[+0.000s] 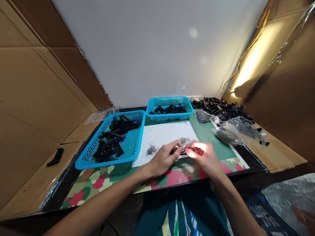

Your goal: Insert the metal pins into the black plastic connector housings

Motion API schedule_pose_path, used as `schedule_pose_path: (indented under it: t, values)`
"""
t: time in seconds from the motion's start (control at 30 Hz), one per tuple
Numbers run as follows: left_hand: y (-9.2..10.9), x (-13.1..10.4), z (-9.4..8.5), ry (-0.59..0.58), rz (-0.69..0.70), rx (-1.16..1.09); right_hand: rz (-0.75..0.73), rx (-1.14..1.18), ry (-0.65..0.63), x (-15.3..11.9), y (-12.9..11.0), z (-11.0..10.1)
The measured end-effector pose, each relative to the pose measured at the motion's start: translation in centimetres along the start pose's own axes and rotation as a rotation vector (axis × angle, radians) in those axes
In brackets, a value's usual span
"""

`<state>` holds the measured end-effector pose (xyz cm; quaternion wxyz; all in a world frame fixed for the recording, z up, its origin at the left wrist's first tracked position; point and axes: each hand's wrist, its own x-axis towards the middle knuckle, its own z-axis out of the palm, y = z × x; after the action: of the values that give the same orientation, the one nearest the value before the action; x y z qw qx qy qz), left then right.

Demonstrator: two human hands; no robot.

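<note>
My left hand (165,159) is closed in a pinch on a small black plastic part (182,152), mostly hidden behind the fingers. Close beside it, my right hand (203,156) is curled round a thin metal tool (193,148), whose tip points toward the left fingers; its exact kind is hard to make out. Both hands are over the near edge of a white sheet (162,132). A pile of tiny metal pieces (184,141) lies just beyond the fingers. Another pile of tiny metal pieces (152,149) sits left of my left hand.
On the left stands a large blue basket (142,137) of black plastic parts; a smaller blue basket (169,118) is behind the sheet. Black parts (221,108) heap at back right, near plastic bags of metal pieces (227,136). One black part (56,156) lies far left. Cardboard walls flank the table.
</note>
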<state>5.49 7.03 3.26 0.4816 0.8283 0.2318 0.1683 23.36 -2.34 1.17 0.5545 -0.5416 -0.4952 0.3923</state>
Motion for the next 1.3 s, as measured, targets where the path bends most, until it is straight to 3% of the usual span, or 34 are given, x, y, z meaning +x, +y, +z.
schedule_pose_path:
  t: [0.17, 0.3, 0.47, 0.67, 0.9, 1.3]
  values:
    - [0.2, 0.0, 0.2, 0.017, 0.032, -0.035, -0.092, -0.183, 0.177, -0.5, -0.5, 1.0]
    - [0.2, -0.3, 0.4, 0.066, 0.062, -0.112, -0.398, -0.363, 0.342, -1.3, -0.8, 1.5]
    - [0.1, -0.6, 0.5, 0.075, 0.086, -0.310, -0.666, -0.449, 0.384, -1.5, -1.3, 1.2]
    - [-0.1, -0.3, 0.4, 0.105, 0.136, -0.392, -0.739, -0.522, 0.333, -0.9, -1.4, 0.4]
    - [-1.0, 0.0, 0.5, 0.183, 0.194, -0.247, -0.889, -0.650, 0.248, -0.6, -0.7, -0.3]
    - [-1.3, -0.1, 0.2, 0.207, 0.232, -0.083, -0.862, -0.632, 0.018, -0.8, -1.1, -1.0]
